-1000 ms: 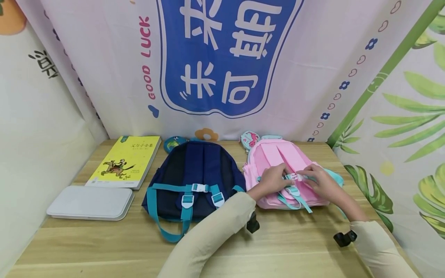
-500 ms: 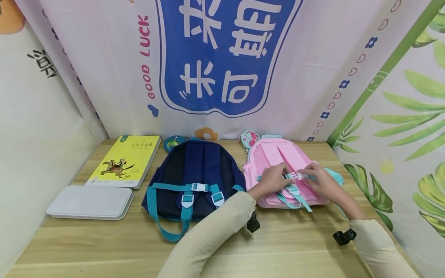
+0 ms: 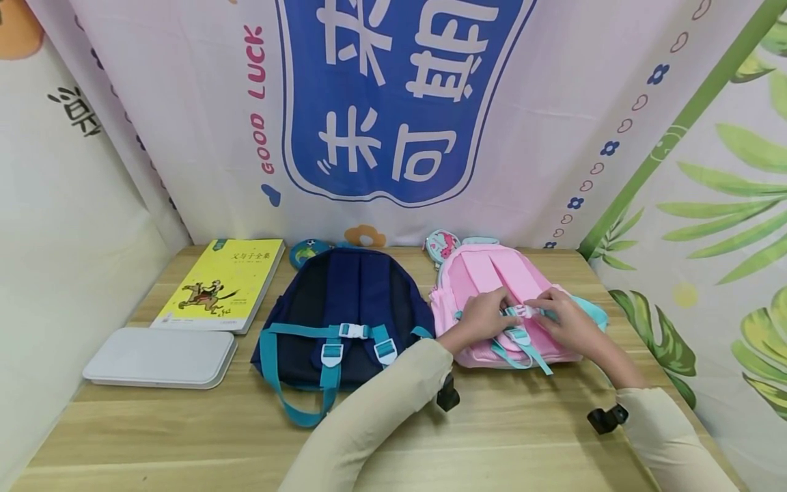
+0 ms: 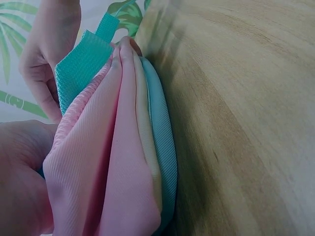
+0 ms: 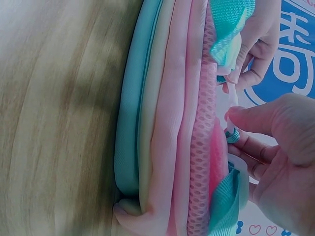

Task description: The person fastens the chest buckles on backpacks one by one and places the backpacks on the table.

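Observation:
A pink backpack with turquoise straps lies on the table, its shoulder straps facing up. Across those straps runs a turquoise chest strap with a white side-release buckle, whose two halves look joined. My left hand pinches the buckle's left end. At its right end, my right hand grips the buckle between thumb and fingers. The right wrist view shows the right thumb pressed on the white plastic, with the left hand just beyond. In the left wrist view the backpack's side hides most of the fingers.
To the left lies a navy backpack with its white chest buckle fastened. A yellow book and a pale grey flat case are at the table's left. Printed cloth hangs behind the wooden table.
Both hands stay at the buckle with barely any movement. The backpacks, book and case have not moved.

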